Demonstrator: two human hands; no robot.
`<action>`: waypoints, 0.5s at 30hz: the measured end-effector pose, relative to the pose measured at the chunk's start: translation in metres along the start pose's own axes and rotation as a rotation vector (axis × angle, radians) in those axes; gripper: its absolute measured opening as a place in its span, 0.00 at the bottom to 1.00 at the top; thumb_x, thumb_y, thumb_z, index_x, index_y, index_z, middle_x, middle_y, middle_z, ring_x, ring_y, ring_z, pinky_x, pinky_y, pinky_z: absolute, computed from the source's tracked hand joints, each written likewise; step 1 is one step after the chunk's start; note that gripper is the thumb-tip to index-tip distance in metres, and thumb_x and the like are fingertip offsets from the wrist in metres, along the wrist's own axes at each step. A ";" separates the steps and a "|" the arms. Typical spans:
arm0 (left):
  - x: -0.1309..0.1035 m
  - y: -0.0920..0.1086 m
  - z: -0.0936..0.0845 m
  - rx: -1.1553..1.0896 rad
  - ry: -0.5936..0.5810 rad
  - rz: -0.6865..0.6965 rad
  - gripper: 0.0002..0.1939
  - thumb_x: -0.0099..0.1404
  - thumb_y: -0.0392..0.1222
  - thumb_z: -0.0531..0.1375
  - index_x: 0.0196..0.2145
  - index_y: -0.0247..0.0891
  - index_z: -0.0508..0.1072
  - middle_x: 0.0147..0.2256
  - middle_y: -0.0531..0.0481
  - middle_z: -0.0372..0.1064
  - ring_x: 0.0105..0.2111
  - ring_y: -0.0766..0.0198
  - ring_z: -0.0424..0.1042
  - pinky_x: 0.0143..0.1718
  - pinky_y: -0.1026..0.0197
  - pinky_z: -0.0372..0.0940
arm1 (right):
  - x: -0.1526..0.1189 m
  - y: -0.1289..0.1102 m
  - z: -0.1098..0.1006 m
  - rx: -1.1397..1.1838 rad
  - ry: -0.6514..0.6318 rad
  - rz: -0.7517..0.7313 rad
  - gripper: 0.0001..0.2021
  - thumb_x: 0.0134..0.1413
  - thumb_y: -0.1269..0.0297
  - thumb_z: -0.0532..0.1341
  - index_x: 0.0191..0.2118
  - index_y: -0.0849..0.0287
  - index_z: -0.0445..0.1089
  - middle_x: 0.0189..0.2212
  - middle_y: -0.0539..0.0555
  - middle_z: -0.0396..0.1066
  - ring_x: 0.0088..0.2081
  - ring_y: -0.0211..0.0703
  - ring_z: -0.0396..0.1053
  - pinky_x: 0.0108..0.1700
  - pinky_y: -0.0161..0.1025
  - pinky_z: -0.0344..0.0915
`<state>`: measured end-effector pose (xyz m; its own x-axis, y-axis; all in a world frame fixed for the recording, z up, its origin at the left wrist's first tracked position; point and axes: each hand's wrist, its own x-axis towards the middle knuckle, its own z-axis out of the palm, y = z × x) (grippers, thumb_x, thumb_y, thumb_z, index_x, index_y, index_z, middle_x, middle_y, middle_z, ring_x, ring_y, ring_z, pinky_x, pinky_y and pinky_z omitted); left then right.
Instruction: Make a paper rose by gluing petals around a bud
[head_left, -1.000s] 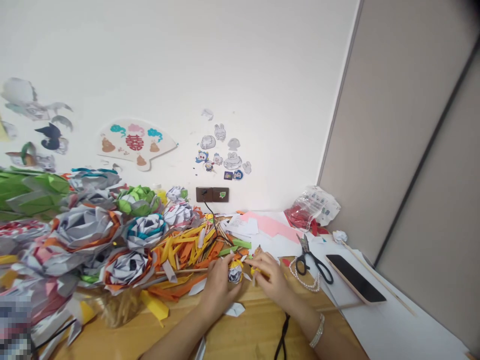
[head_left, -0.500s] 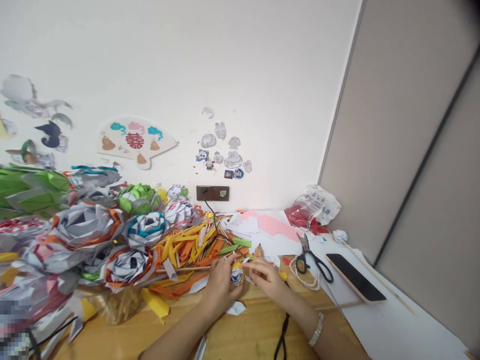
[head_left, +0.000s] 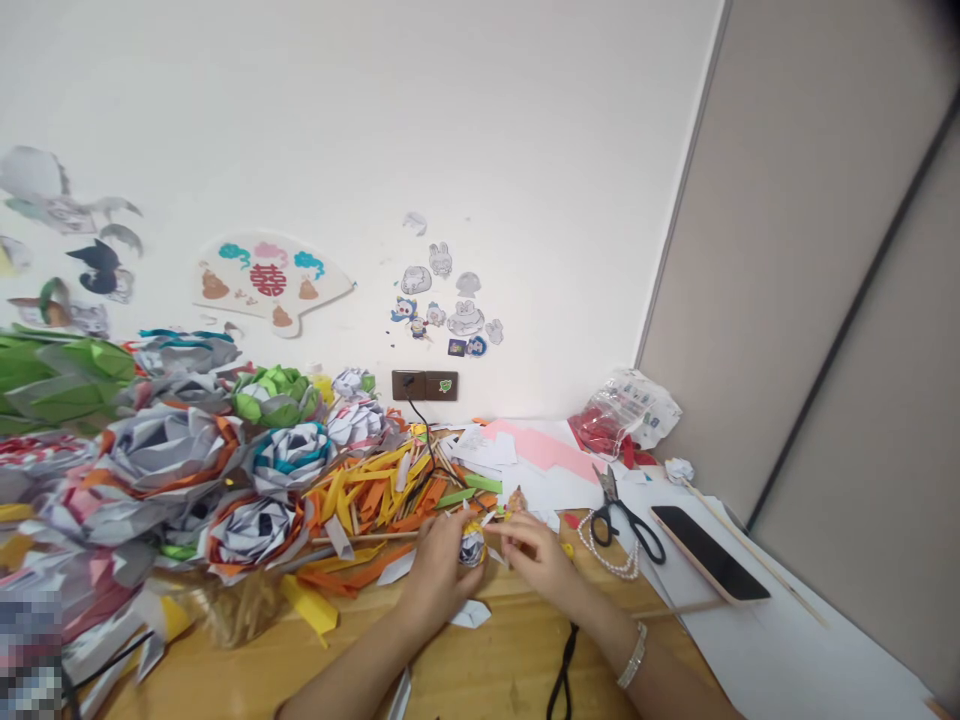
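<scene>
A small paper flower (head_left: 472,546), white and dark inside with yellow at its top edge, sits in the grip of my left hand (head_left: 437,568). My right hand (head_left: 531,556) is at the flower's right side, index finger stretched towards its yellow edge; whether the fingertip touches cannot be made out. The other right fingers are curled, and what they may hold is hidden. A thin wooden stick (head_left: 367,539) runs leftward from behind my left hand. Below the flower a folded white paper piece (head_left: 472,614) lies on the wooden table (head_left: 487,670).
Large folded paper flowers (head_left: 172,450) crowd the left side. Orange and yellow paper strips (head_left: 375,485) lie behind my hands. To the right are black-handled scissors (head_left: 626,520), a pearl string (head_left: 611,565), a phone (head_left: 711,553) and white sheets (head_left: 795,640). A plastic bag (head_left: 626,415) stands by the wall.
Very little differs. My right hand has shifted slightly left and its index finger stays by the flower's yellow edge. My left hand keeps hold of the flower.
</scene>
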<state>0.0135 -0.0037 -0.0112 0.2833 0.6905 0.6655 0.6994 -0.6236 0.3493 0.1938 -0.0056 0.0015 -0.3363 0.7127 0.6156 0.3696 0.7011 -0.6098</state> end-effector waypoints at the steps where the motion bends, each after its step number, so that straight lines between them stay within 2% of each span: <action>1: 0.000 0.000 0.000 0.000 -0.001 -0.001 0.22 0.52 0.36 0.58 0.47 0.36 0.65 0.39 0.42 0.71 0.40 0.52 0.69 0.42 0.50 0.63 | 0.000 0.000 0.000 0.000 -0.009 -0.007 0.14 0.55 0.71 0.54 0.43 0.56 0.73 0.27 0.52 0.68 0.31 0.41 0.64 0.36 0.39 0.63; 10: 0.002 0.002 -0.002 -0.007 -0.045 0.021 0.16 0.52 0.35 0.57 0.41 0.38 0.67 0.35 0.45 0.71 0.36 0.54 0.68 0.40 0.52 0.61 | 0.000 0.005 0.004 0.019 -0.044 -0.011 0.14 0.52 0.72 0.54 0.42 0.56 0.72 0.26 0.50 0.68 0.29 0.39 0.64 0.34 0.38 0.63; 15: 0.003 0.004 -0.003 -0.010 -0.080 0.036 0.16 0.52 0.34 0.56 0.41 0.38 0.67 0.36 0.45 0.71 0.37 0.54 0.68 0.41 0.52 0.60 | -0.003 0.004 0.004 -0.012 -0.035 -0.014 0.15 0.52 0.73 0.53 0.44 0.57 0.70 0.27 0.50 0.67 0.29 0.39 0.64 0.36 0.38 0.63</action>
<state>0.0147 -0.0053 -0.0064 0.3601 0.6946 0.6228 0.6816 -0.6517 0.3327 0.1923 -0.0044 -0.0048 -0.3717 0.7034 0.6058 0.3750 0.7108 -0.5951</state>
